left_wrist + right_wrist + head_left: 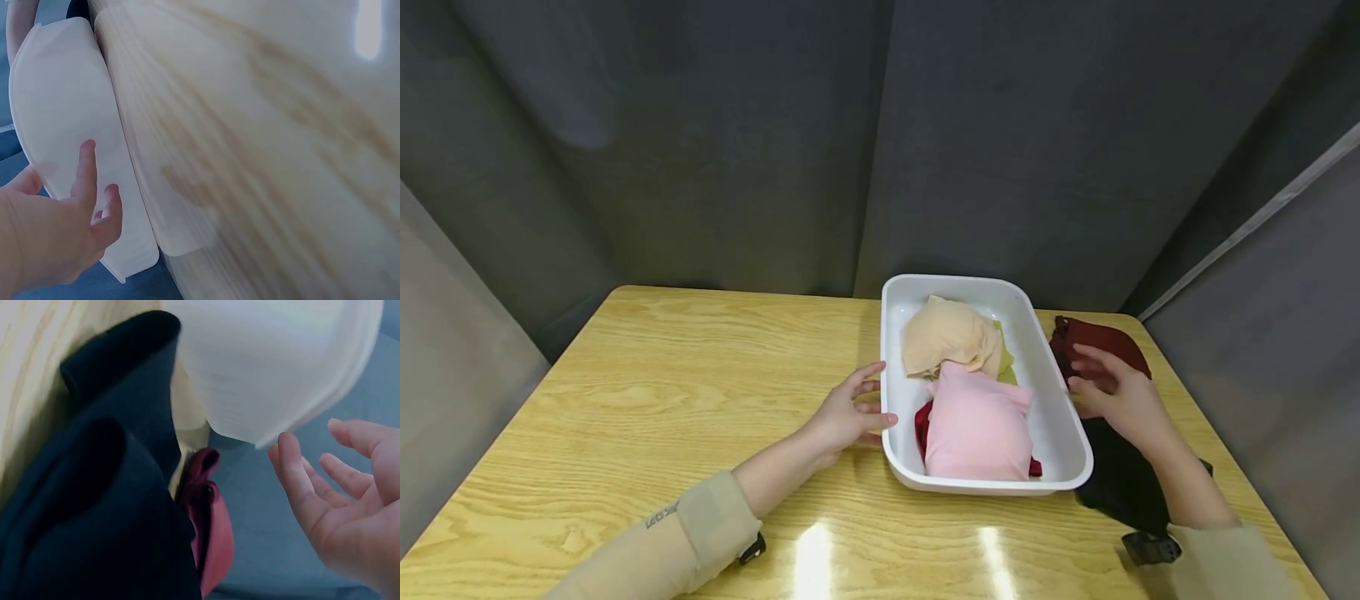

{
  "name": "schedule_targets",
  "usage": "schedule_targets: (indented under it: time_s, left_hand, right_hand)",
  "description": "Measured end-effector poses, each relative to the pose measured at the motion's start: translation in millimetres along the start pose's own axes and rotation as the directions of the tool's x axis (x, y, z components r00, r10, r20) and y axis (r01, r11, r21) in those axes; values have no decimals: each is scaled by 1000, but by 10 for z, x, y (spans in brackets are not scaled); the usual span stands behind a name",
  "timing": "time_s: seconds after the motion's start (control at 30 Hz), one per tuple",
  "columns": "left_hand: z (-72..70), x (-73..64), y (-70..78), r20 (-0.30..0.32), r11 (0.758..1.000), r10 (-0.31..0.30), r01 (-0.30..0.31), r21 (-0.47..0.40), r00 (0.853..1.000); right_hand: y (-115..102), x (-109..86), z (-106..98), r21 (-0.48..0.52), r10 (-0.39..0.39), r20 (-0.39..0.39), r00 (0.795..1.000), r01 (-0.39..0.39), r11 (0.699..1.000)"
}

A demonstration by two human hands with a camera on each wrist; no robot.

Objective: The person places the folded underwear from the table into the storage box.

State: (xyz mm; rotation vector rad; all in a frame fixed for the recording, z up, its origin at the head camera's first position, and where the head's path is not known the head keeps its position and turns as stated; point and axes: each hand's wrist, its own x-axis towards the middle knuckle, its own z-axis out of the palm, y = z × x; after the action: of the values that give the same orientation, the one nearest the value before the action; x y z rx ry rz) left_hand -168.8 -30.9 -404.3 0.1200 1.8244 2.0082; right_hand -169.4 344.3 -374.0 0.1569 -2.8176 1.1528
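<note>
A white plastic bin (pixel 892 454) stands on the wooden table, holding a beige folded garment (pixel 951 333) and a pink one (pixel 977 429). Bits of red cloth (pixel 922 429) and yellow-green cloth (pixel 1006 362) show from under them. At the bin's left side is my left hand (pixel 846 421), fingers spread loosely along the outer wall and thumb at the rim. On the other side my right hand (pixel 1123 400) is beside the right rim, fingers apart and slightly bent, with nothing held. It overlaps a dark red garment (pixel 1105 337) in the head view.
A black garment (pixel 1120 475) lies on the table right of the bin, partly hidden by my right forearm. Bare wood (pixel 685 375) stretches left of the bin. Dark grey curtains (pixel 737 150) hang behind the table, and a grey panel (pixel 1277 333) flanks its right side.
</note>
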Motion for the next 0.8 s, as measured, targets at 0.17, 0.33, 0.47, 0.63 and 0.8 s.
schedule_targets:
  time_s: [0.17,0.33,0.47,0.63,0.8]
  left_hand:
    - [-1,-1,8,-5,1000,-4,4,8,1000]
    - [6,-3,7,0,1000,-2,2,-4,1000]
    - [8,-1,-3,4,1000,-2,2,-16,1000]
    - [6,1,-8,2,1000,-1,1,-17,1000]
    - [-2,4,-1,0,1000,-1,1,-6,1000]
  right_hand:
    - [27,-55,-123,36,-63,-33,998,64,997]
    - [67,-108,-262,-39,-84,-48,995,82,996]
    - [115,-152,-397,-109,-75,-24,997,72,991]
    - [227,-199,-566,-152,-59,48,997,66,986]
    - [340,-228,-719,-168,-28,155,987,55,984]
